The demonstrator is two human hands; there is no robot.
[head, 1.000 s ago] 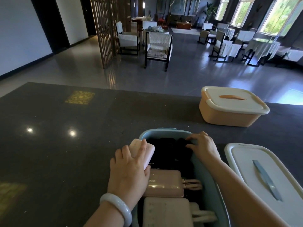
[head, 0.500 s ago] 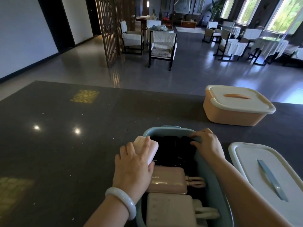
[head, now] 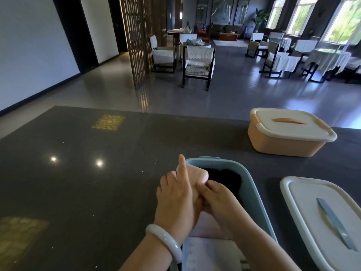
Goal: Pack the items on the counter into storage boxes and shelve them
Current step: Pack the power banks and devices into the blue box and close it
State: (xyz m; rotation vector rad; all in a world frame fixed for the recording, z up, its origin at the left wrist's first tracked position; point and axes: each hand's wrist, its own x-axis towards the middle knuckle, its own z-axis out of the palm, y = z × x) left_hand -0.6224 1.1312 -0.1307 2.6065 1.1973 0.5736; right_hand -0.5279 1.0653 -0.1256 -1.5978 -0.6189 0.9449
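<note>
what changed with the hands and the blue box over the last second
The right hand left the far rim of the blue storage box and came across to the pale pink power bank that the left hand holds; both hands now grip it, left index finger raised. The orange lidded box and the loose white lid stayed put.

No text, label, brand or number is legible. The pink device [head: 197, 178] in the blue storage box [head: 252, 194] shows no readable marking; the yellow patterned patches [head: 108, 122] on the tabletop [head: 78, 173] carry no letters.
</note>
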